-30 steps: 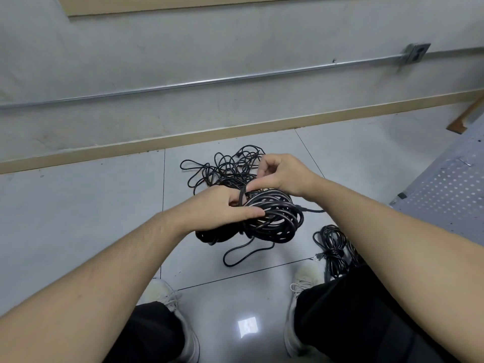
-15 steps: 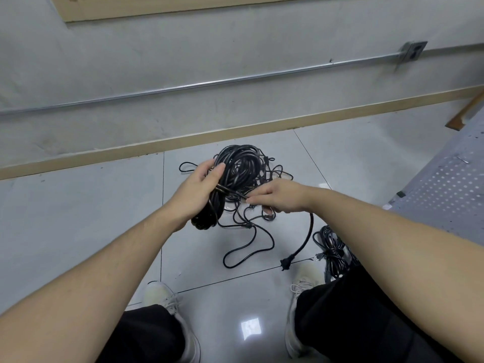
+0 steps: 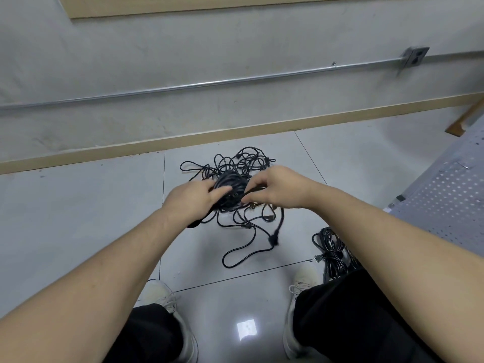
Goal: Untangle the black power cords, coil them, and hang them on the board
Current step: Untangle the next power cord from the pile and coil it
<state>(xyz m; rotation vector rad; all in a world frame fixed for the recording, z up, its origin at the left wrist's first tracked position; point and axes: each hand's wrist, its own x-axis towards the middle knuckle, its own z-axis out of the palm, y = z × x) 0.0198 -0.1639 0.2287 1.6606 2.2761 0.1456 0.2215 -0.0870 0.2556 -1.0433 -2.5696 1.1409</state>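
Note:
A coiled bundle of black power cord (image 3: 230, 187) is held up between both hands above the floor. My left hand (image 3: 192, 199) grips its left side, fingers curled round the loops. My right hand (image 3: 272, 188) pinches a strand at the coil's right side. From there a loose end with a plug (image 3: 273, 239) dangles, blurred. Under the hands a tangled pile of black cords (image 3: 235, 163) lies on the tiles. A second coiled cord (image 3: 331, 250) lies by my right foot. The perforated grey board (image 3: 450, 203) stands at the right edge.
The wall with a metal conduit (image 3: 209, 83) and a wooden skirting (image 3: 183, 140) runs close behind the pile. My two shoes (image 3: 301, 281) and knees fill the near floor. A wooden piece (image 3: 466, 119) leans at the far right.
My hands came together again on the coil, and the right hand rose to its right side. The plug end swung below it. The camera tilted slightly.

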